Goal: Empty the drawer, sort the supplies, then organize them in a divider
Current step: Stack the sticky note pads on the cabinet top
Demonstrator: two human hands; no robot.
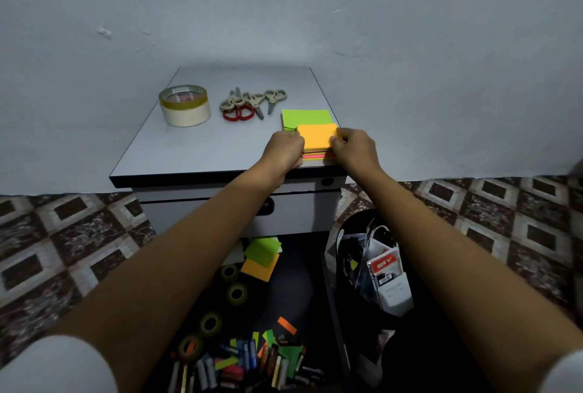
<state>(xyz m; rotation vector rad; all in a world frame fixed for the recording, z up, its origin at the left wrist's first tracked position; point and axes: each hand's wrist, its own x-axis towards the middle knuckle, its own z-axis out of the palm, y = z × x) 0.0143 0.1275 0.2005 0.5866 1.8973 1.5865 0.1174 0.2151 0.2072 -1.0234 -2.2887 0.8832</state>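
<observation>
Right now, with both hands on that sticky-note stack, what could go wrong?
1. The sticky-note stack, held between the left hand and right hand, sits at the front edge of the cabinet top; a nudge could tip it into the open drawer.
2. Its orange top seems to overlap the green pad behind, so squaring it may shift that pad.

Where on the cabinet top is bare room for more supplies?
Bare: front-left of the cabinet top, from the tape rolls to the left hand; the strip behind the scissors. Crowded: right front corner, where it and the right hand grip the note stack.
</observation>
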